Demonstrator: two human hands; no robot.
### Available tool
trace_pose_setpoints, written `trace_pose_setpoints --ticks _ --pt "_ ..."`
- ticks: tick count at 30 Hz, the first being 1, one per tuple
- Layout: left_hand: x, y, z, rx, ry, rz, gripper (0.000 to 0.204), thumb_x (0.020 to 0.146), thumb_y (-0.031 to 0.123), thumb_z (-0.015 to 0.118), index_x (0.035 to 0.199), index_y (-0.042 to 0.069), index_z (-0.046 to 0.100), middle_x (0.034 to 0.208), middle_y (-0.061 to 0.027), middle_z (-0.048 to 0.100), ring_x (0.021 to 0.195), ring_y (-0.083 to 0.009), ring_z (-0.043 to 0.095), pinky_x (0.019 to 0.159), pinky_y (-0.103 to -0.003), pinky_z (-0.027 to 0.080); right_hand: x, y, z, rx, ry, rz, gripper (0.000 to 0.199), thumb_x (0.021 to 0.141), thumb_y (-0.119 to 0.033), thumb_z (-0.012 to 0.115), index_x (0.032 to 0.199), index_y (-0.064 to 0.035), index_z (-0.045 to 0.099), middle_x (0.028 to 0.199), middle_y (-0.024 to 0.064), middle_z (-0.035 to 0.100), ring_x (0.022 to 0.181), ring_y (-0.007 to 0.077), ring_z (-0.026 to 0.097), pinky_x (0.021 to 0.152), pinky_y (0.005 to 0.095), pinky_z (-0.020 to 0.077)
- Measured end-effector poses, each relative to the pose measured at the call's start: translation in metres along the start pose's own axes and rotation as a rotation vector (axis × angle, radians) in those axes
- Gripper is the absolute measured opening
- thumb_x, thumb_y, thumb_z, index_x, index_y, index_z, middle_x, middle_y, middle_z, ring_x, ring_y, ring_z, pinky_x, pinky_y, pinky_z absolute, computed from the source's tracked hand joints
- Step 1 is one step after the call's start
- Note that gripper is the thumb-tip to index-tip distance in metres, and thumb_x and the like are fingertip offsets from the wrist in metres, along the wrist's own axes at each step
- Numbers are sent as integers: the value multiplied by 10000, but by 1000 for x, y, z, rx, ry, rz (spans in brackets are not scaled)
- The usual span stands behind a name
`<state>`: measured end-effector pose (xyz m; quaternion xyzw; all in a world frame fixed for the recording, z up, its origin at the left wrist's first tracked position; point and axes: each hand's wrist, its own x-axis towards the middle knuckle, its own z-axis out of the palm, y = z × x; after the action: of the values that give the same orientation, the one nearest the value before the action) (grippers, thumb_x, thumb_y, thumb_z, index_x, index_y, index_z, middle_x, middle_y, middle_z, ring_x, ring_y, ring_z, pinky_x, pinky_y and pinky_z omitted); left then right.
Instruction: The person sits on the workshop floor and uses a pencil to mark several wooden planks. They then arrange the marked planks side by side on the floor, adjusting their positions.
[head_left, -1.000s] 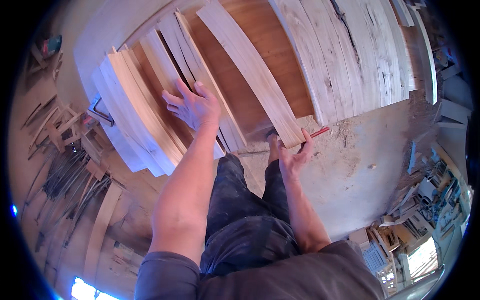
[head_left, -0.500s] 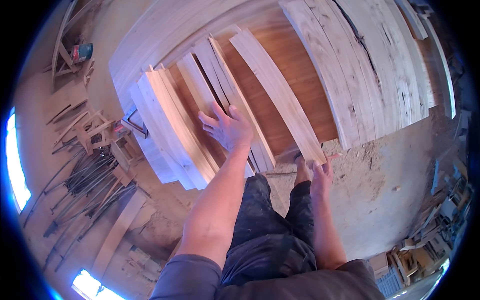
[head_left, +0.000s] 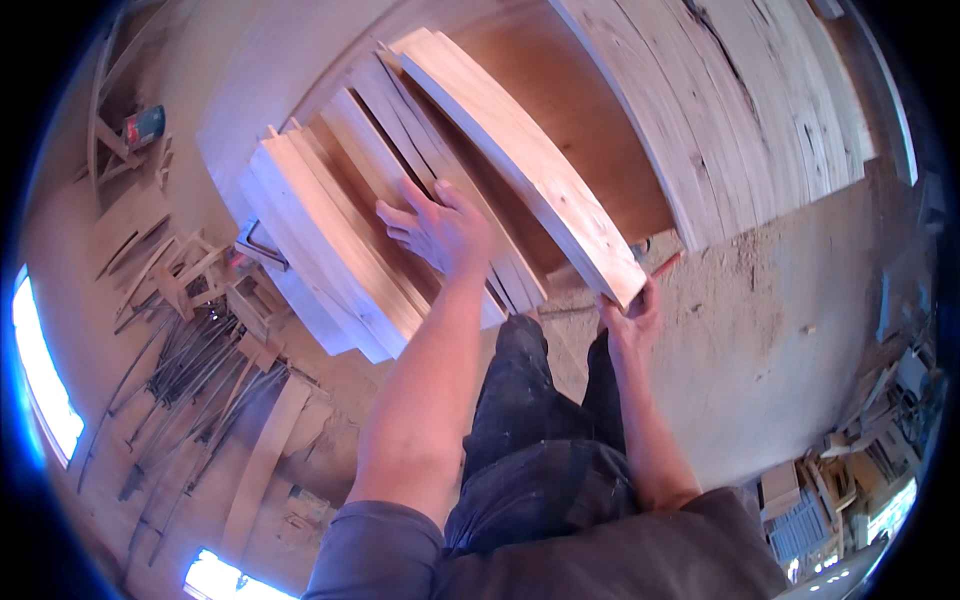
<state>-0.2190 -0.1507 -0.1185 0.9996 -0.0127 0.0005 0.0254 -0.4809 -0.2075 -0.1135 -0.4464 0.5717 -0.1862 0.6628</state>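
Observation:
My right hand (head_left: pixel 632 320) grips the near end of a pale wooden board (head_left: pixel 540 175), tilted up on its edge. A thin red stick, perhaps a pencil (head_left: pixel 667 264), juts out beside that hand's fingers. My left hand (head_left: pixel 440 230) has its fingers spread over two narrow boards, one a plain strip (head_left: pixel 372 150) and the other a cracked board (head_left: pixel 440 165). Whether its fingertips touch them I cannot tell. Farther left several pale boards (head_left: pixel 330 235) stand close together. All of these lie across a brown wooden panel (head_left: pixel 520 60).
Wide cracked slabs (head_left: pixel 740 130) cover the right side of the work surface. A square metal frame (head_left: pixel 262 246) sits at its left edge. Metal rods (head_left: pixel 200 370), wood scraps and a can (head_left: pixel 145 128) lie to the left. More offcuts (head_left: pixel 840 480) are piled at lower right.
The board in my right hand has moved left towards the cracked board and turned from flat onto its edge. My left hand stays spread over the narrow boards. The view has shifted slightly.

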Motion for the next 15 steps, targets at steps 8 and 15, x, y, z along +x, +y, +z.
trace_pose_setpoints --ticks 8,15 --pt "5 -2 9 5 20 25 599 1024 384 490 1507 39 414 1561 -375 183 1337 -548 366 1115 -605 329 1 5 0 -71 44 -97 662 735 -17 841 1335 -17 562 1307 72 580 1146 179 616 993 317 503" --pt "5 -5 11 -6 -1 8 623 1018 396 484 1509 17 419 1563 -373 179 1365 -538 333 1119 -598 323 5 7 0 -218 116 -248 679 679 -120 883 1290 -21 604 1173 96 622 1055 224 623 927 336 505"
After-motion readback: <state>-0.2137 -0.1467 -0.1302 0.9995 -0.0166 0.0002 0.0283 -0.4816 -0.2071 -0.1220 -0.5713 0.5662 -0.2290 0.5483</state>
